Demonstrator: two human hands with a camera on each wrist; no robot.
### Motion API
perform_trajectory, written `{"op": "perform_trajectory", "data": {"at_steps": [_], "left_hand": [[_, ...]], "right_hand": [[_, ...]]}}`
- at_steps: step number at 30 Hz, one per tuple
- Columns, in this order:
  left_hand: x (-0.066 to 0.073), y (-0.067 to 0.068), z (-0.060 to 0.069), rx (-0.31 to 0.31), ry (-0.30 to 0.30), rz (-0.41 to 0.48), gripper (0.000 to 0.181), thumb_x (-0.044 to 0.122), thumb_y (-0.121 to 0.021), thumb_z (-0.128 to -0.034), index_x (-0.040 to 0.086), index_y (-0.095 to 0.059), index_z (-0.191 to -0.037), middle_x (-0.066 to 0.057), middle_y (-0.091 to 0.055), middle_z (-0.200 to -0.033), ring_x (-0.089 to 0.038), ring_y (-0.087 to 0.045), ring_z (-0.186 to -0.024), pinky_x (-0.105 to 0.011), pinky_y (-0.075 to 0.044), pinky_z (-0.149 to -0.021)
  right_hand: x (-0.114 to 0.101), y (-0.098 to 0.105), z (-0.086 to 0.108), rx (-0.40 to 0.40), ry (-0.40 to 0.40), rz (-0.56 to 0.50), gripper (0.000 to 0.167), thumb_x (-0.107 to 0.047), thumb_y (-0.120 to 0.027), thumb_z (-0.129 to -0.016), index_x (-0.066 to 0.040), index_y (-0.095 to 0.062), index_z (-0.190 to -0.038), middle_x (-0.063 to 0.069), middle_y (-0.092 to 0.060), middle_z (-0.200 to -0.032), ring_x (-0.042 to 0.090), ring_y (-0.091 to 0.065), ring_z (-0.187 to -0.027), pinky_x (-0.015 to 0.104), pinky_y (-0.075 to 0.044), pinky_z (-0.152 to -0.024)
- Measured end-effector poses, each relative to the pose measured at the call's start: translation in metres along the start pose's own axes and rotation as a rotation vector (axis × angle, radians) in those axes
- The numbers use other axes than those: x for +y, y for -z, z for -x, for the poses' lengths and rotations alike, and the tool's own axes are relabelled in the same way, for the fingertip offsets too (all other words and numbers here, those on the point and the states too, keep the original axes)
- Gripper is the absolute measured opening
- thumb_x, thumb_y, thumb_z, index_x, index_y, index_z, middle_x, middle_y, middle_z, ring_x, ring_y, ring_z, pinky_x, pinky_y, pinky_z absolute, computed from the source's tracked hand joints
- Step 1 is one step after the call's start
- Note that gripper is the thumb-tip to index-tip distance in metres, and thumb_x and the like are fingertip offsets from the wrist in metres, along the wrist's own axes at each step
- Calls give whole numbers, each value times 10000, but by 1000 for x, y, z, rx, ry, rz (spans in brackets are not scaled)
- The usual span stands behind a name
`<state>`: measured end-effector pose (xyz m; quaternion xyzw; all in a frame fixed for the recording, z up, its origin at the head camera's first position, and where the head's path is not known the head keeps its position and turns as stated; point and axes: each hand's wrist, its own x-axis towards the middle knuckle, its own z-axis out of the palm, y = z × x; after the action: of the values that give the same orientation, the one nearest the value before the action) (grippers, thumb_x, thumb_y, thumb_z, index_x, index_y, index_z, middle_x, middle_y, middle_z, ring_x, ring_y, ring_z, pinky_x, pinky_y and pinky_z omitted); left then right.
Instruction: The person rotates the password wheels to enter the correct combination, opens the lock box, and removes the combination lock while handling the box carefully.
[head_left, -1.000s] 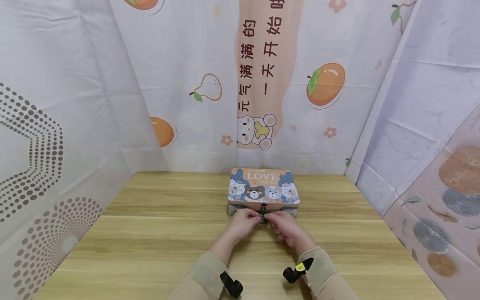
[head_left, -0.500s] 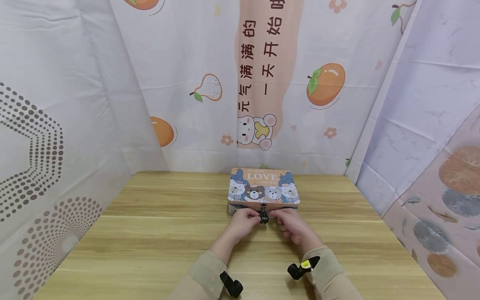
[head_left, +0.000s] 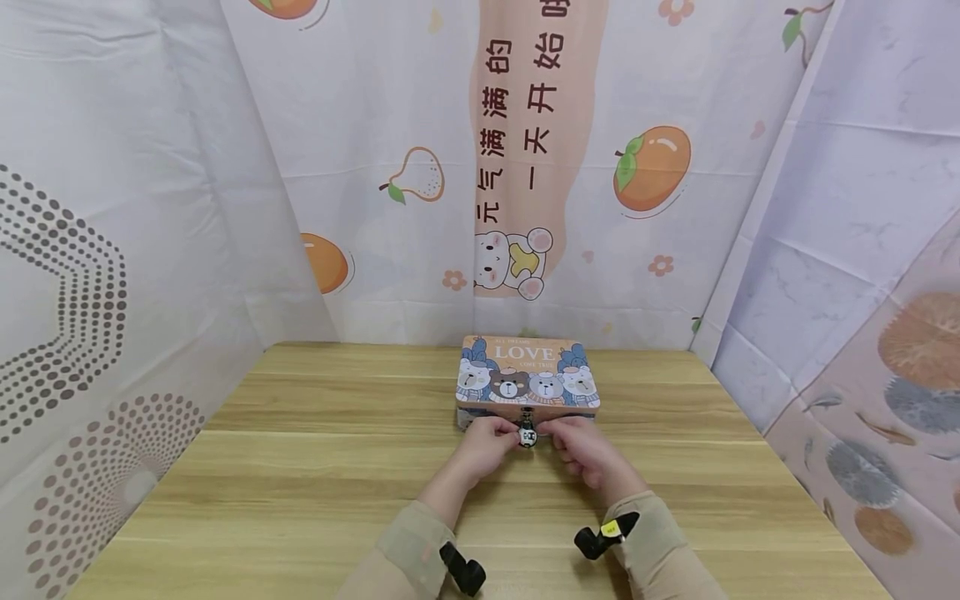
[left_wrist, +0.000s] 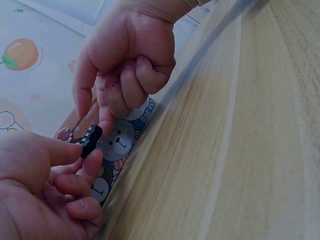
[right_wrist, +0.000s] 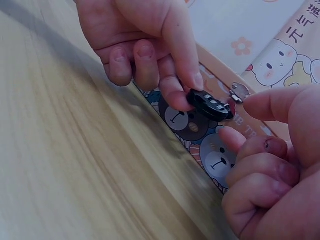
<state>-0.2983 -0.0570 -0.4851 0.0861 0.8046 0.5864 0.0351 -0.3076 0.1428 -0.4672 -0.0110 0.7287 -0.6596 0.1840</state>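
At the back of the table sits a tin box (head_left: 528, 367) with bears and the word LOVE on its lid. A small combination padlock (head_left: 528, 437) is at the metal latch (right_wrist: 240, 91) on its front. My left hand (head_left: 480, 450) pinches the padlock's body between thumb and fingers. In the right wrist view the black padlock (right_wrist: 210, 106) shows its row of number dials. My right hand (head_left: 592, 460) is just to the right of it, thumb and index finger extended and apart, the other fingers curled. Nothing shows between them. Whether the shackle is closed is unclear.
The wooden table (head_left: 337, 467) spreads around the box and both forearms. A patterned curtain (head_left: 390, 250) hangs right behind the box, with more cloth along the left and right sides. Each wrist wears a small black camera (head_left: 462, 570).
My right hand has drawn back slightly to the right from the padlock. In the left hand's pinch, the padlock has turned, so a whitish face shows in the head view instead of the dark dial side.
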Motion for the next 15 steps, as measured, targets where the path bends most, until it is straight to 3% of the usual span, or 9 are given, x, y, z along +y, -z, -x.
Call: {"op": "perform_trajectory", "data": {"at_steps": [15], "left_hand": [[0,1,1,-5,12,-14,107,92,-644,-976,22,-726,-981,-41,-708,-873,-156,-522,-707,-311,-428,-639]], "right_hand": [[7,-13,-3,-61,25,30,229,-240,-641,-961,-21,-604,-905,-47,-345,-579,89,-266,-462,224,-234,-414]]}}
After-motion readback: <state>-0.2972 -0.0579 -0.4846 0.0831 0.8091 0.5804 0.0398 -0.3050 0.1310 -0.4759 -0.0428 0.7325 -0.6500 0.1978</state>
